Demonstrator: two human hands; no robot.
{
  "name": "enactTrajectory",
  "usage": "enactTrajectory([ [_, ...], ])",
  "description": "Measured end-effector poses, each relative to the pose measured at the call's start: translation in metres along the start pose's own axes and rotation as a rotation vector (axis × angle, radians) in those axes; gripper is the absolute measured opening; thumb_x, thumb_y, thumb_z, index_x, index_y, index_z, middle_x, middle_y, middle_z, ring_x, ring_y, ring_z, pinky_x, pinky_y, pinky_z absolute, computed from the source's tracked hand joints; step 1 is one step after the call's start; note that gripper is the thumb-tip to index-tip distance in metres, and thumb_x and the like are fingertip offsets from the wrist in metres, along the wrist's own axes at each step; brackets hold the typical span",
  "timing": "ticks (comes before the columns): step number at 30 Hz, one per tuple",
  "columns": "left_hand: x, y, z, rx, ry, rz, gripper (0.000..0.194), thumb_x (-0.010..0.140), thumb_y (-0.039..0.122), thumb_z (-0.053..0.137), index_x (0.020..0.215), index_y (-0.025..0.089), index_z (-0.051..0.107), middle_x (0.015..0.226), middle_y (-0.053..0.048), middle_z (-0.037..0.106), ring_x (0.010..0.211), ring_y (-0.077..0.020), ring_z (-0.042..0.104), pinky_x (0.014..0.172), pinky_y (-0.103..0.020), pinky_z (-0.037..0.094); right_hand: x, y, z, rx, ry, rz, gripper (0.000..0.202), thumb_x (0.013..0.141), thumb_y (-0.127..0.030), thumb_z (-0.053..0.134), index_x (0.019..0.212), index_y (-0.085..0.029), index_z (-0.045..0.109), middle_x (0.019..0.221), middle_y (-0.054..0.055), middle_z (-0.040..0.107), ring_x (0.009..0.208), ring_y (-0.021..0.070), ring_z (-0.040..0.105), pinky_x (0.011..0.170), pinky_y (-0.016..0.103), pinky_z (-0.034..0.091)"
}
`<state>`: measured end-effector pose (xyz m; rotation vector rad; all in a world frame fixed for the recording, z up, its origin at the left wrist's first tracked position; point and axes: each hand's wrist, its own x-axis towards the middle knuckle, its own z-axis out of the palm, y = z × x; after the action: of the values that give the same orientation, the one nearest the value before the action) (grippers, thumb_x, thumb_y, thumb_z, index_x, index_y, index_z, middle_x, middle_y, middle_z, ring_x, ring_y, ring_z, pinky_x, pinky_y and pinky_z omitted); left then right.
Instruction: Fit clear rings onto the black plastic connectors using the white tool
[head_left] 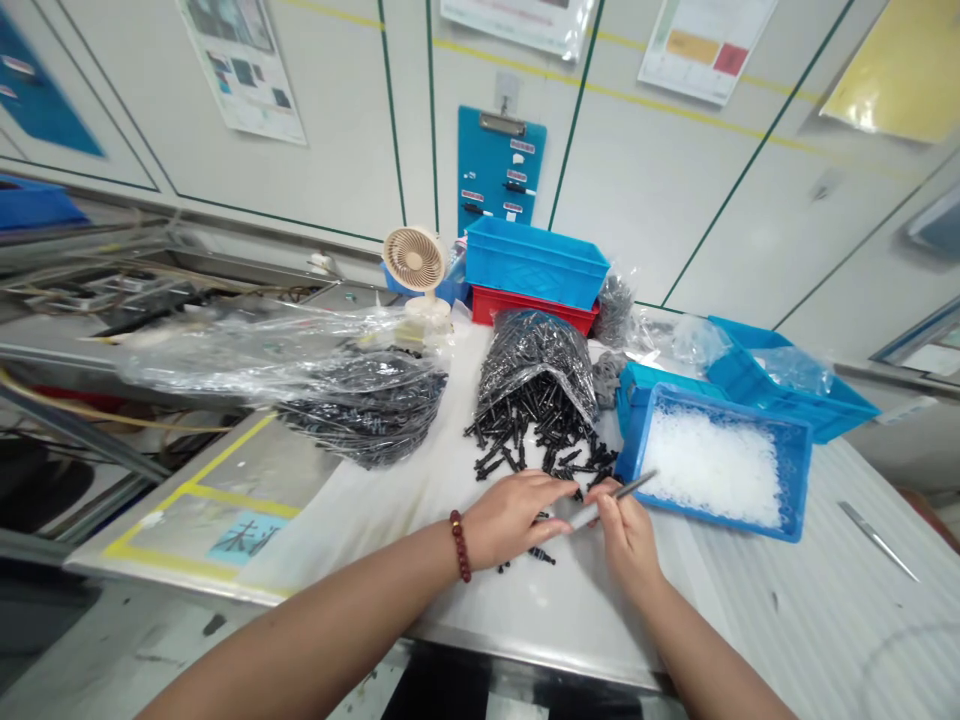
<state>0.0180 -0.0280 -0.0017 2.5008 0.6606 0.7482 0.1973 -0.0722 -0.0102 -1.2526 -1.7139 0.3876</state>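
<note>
My right hand (626, 530) is closed around slim metal tweezers (634, 485), which slant across the fingers, their lower-left end near my left thumb. My left hand (517, 515), with a dark red bead bracelet (460, 547) at the wrist, has thumb and forefinger spread apart. Nothing clear shows in its grip, though a dark bit lies by the forefinger tip. Under and beside this hand are a few loose black ribbed parts (541, 555). Behind both hands, many similar black parts (517, 425) spill from a clear plastic bag (534, 350).
A blue tray (795, 500) of small whitish translucent pieces (712, 465) stands right of my hands. More tweezers (877, 540) lie at far right. Another bag of black parts (367, 400) sits left. Behind are a small fan (415, 258), a blue bin (536, 265) and a red bin (532, 308).
</note>
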Motion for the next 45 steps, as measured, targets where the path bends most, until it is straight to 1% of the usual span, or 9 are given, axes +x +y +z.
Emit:
enactTrajectory([
  [5, 0.001, 0.003, -0.005, -0.038, -0.077, -0.05, 0.021, 0.088, 0.024, 0.048, 0.106, 0.018, 0.057, 0.091, -0.005, 0.064, 0.083, -0.0179, 0.058, 0.078, -0.027, 0.044, 0.002, -0.003, -0.007, 0.061, -0.118, -0.094, 0.033, 0.092, -0.036, 0.03, 0.081, -0.019, 0.056, 0.061, 0.0, 0.055, 0.058, 0.0142, 0.055, 0.055, 0.026, 0.044],
  [9, 0.002, -0.005, -0.018, 0.014, 0.06, -0.175, 0.022, 0.091, 0.023, 0.039, 0.1, 0.018, 0.059, 0.087, -0.003, 0.064, 0.08, -0.0165, 0.057, 0.073, -0.025, 0.043, 0.001, -0.008, -0.016, -0.199, -0.084, -0.253, 0.031, 0.09, -0.029, 0.036, 0.064, -0.02, 0.05, 0.052, -0.002, 0.046, 0.046, 0.0114, 0.046, 0.046, 0.024, 0.036],
  [13, 0.0, -0.005, -0.024, 0.127, -0.013, -0.107, 0.021, 0.09, 0.024, 0.043, 0.101, 0.018, 0.059, 0.086, -0.004, 0.064, 0.081, -0.0179, 0.057, 0.075, -0.027, 0.043, 0.001, -0.021, -0.017, -0.478, 0.142, -0.542, 0.009, 0.081, -0.018, 0.053, 0.09, -0.018, 0.055, 0.07, 0.003, 0.057, 0.067, 0.0157, 0.055, 0.061, 0.029, 0.042],
  [16, 0.0, 0.0, -0.021, 0.068, -0.087, 0.021, 0.022, 0.089, 0.024, 0.044, 0.103, 0.017, 0.059, 0.089, -0.005, 0.065, 0.082, -0.0175, 0.057, 0.079, -0.027, 0.042, 0.002, -0.021, -0.011, -0.666, 0.037, -0.603, 0.021, 0.085, -0.023, 0.051, 0.105, -0.016, 0.055, 0.079, 0.006, 0.062, 0.079, 0.0188, 0.057, 0.074, 0.034, 0.043],
  [19, -0.001, -0.004, -0.026, -0.09, -0.047, 0.032, 0.024, 0.087, 0.028, 0.047, 0.106, 0.018, 0.058, 0.09, -0.004, 0.065, 0.082, -0.0154, 0.058, 0.078, -0.023, 0.043, 0.001, -0.01, -0.008, -0.782, -0.031, -0.544, 0.022, 0.091, -0.024, 0.041, 0.101, -0.017, 0.059, 0.069, 0.003, 0.061, 0.059, 0.0134, 0.055, 0.056, 0.025, 0.039],
  [23, -0.003, -0.024, -0.048, -0.07, 0.254, -0.353, 0.023, 0.087, 0.028, 0.045, 0.102, 0.017, 0.057, 0.087, -0.003, 0.062, 0.076, -0.0142, 0.057, 0.072, -0.024, 0.044, 0.001, 0.005, -0.011, -0.71, -0.006, -0.38, 0.03, 0.094, -0.029, 0.031, 0.101, -0.017, 0.057, 0.072, 0.004, 0.061, 0.057, 0.0127, 0.056, 0.047, 0.022, 0.039],
  [27, -0.007, -0.036, -0.057, 0.201, 0.12, -0.566, 0.02, 0.079, 0.025, 0.054, 0.097, 0.017, 0.058, 0.095, -0.005, 0.059, 0.085, -0.0188, 0.056, 0.08, -0.03, 0.044, 0.003, 0.01, -0.015, -0.614, -0.046, -0.292, 0.032, 0.094, -0.033, 0.029, 0.107, -0.019, 0.054, 0.082, 0.006, 0.064, 0.066, 0.0153, 0.061, 0.048, 0.023, 0.045],
  [35, -0.002, -0.027, -0.028, 0.5, -0.105, -0.628, 0.02, 0.077, 0.011, 0.049, 0.096, 0.012, 0.054, 0.094, -0.011, 0.056, 0.089, -0.0241, 0.055, 0.08, -0.035, 0.045, 0.003, 0.013, -0.011, -0.503, -0.123, -0.234, 0.032, 0.092, -0.033, 0.031, 0.112, -0.021, 0.052, 0.095, 0.007, 0.066, 0.08, 0.0191, 0.064, 0.06, 0.027, 0.051],
  [45, -0.004, -0.031, -0.034, 0.13, 0.136, -0.524, 0.022, 0.09, 0.023, 0.036, 0.102, 0.017, 0.054, 0.098, -0.007, 0.06, 0.089, -0.0182, 0.056, 0.081, -0.029, 0.043, 0.007, 0.0, -0.017, -0.154, -0.12, 0.053, 0.031, 0.089, -0.037, 0.034, 0.107, -0.019, 0.053, 0.093, 0.006, 0.064, 0.08, 0.0179, 0.061, 0.069, 0.025, 0.049],
])
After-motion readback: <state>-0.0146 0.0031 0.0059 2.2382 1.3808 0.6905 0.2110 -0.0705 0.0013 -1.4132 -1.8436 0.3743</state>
